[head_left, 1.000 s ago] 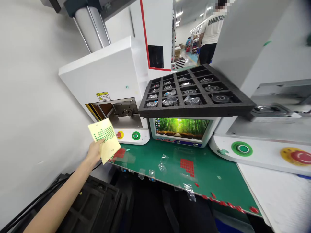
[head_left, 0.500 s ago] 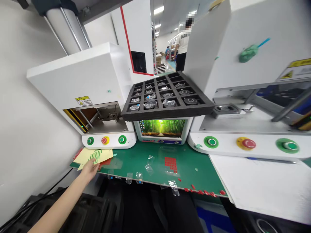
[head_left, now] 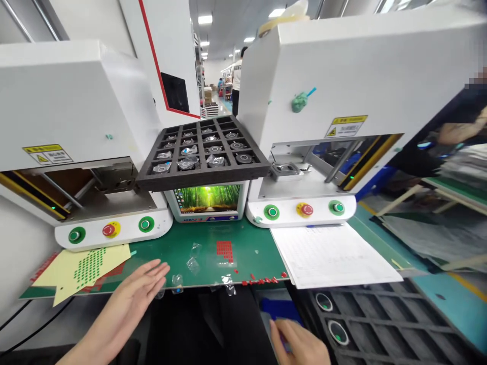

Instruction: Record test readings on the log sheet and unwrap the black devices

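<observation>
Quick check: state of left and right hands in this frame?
Left hand: open, flat, empty, at the green mat edge.
Right hand: partly cut off; grip cannot be told.

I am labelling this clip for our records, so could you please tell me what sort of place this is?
Most likely a factory assembly line: two white bench machines with green and red push buttons, a black foam tray of small round parts, and sticker sheets on a green mat.

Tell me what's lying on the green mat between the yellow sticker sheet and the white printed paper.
In the head view, between the yellow sticker sheet and the white printed paper, the green mat holds clear plastic scraps and a red sticker block.
</observation>
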Motion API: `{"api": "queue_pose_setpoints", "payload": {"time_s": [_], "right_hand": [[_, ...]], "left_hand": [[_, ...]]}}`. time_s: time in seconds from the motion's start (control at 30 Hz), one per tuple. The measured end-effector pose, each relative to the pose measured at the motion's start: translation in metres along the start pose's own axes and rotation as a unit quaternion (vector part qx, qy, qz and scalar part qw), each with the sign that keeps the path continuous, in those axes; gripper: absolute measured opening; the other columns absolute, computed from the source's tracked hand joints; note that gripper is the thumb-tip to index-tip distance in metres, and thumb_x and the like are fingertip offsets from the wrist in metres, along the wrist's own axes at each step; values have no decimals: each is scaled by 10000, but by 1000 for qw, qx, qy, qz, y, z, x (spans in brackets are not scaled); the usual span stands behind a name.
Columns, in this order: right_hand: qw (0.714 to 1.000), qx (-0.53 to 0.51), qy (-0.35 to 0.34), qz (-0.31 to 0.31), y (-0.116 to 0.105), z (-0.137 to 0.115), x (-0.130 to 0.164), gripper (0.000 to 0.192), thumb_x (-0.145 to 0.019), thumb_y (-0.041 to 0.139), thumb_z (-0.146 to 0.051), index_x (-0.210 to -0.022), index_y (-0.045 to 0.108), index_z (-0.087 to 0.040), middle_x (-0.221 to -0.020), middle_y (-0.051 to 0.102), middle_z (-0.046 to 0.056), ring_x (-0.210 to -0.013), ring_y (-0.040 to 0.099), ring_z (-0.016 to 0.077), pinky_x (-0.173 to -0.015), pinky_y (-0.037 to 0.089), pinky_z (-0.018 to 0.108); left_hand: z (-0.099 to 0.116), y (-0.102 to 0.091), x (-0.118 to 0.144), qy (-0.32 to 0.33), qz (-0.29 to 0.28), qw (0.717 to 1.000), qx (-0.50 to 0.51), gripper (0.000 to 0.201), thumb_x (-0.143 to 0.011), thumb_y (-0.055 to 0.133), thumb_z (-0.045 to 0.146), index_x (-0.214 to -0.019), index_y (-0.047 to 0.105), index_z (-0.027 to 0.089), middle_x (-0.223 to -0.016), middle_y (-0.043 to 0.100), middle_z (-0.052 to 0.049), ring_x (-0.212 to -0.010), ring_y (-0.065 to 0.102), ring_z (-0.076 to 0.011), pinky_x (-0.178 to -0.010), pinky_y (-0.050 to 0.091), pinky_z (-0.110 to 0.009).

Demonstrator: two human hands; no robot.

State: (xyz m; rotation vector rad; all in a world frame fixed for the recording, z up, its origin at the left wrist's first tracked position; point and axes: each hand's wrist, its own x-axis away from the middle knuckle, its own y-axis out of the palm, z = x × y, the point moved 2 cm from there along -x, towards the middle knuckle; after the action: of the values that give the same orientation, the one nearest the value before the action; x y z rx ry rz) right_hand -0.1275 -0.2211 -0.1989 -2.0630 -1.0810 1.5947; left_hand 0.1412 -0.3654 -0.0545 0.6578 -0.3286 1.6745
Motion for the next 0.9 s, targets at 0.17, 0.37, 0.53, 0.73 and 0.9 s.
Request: {"api": "queue_pose_setpoints", "payload": {"time_s": [0.17, 0.37, 0.53, 0.73, 0.9], "right_hand": [[997, 24, -53, 41, -21, 11, -32, 289, -991, 416, -221, -754, 577, -182, -584, 619, -14, -459, 567, 77, -515, 406, 209], [988, 71, -55, 124, 2, 4, -82, 139, -953, 498, -209, -864, 599, -172, -842, 722, 54, -593, 652, 94, -554, 445, 209], [977, 58, -159, 132, 36, -17, -152, 87, -905, 536, -172, -976, 582, -149, -1042, 711, 109, -627, 636, 97, -568, 456, 220], [934, 156, -320, -23, 106, -43, -202, 286, -874, 409, -121, -1100, 584, -121, -1437, 487, 126, -631, 576, 172, -489, 429, 304], [943, 166, -278, -74, 156, -54, -220, 342, -861, 397, -91, -1152, 576, -87, -1535, 322, 155, -653, 601, 177, -475, 397, 297]], "left_hand": [[-25, 35, 9, -44, -207, 963, -169, 254, -751, 612, 201, -998, 639, 142, -1147, 682, -108, -1123, 623, -225, -972, 483, -299], [-41, 109, 45, 171, -428, 744, -483, 218, -811, 542, 235, -967, 662, 141, -988, 724, -156, -936, 674, -284, -845, 502, -394], [-78, 118, 35, 237, -351, 517, -744, 377, -850, 619, 322, -1032, 708, 4, -960, 691, -298, -939, 670, -419, -803, 514, -484], [-160, 37, -27, 24, -293, 610, -736, 257, -761, 648, 249, -936, 761, 98, -965, 715, -241, -971, 676, -396, -824, 531, -455], [-184, -26, -71, -29, -162, 661, -732, 307, -864, 472, 280, -814, 739, 137, -749, 712, -177, -939, 690, -338, -870, 506, -470]]}}
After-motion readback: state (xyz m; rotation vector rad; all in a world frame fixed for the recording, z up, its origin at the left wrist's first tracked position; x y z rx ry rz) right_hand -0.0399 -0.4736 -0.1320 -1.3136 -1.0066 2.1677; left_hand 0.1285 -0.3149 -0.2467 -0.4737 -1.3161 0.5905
